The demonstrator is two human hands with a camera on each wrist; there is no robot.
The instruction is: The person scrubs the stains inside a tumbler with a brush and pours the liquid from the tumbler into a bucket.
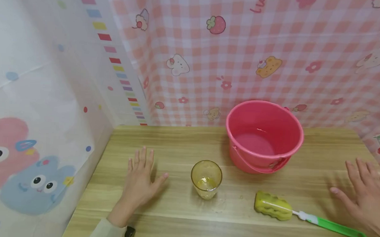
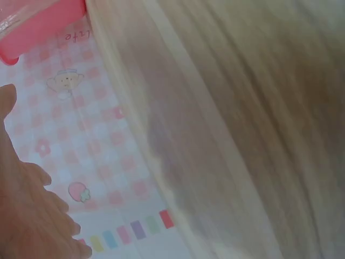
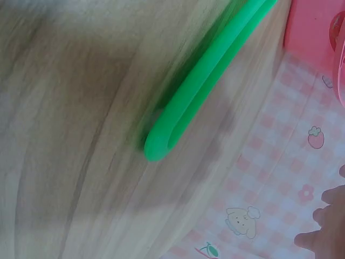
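My left hand (image 1: 139,182) lies palm down over the wooden table with its fingers spread, left of an amber glass (image 1: 206,180). The glass stands upright, with some liquid glinting at its bottom. At the right edge of the head view my right hand (image 1: 364,198) is also spread and holds nothing. Nearest to it is a sponge brush: its green handle (image 1: 341,229) points toward that hand, and its yellow sponge head (image 1: 273,205) lies toward the glass. In the right wrist view the handle (image 3: 202,86) crosses the top, with fingertips (image 3: 326,216) at the lower right.
Behind the brush stands a pink bucket (image 1: 264,163) with water inside and its handle hanging down in front. A pink checked cloth (image 1: 191,87) hangs behind the wooden table (image 1: 173,222). Small wet drops dot the wood beside the glass. A white patterned sheet (image 1: 61,103) hangs at left.
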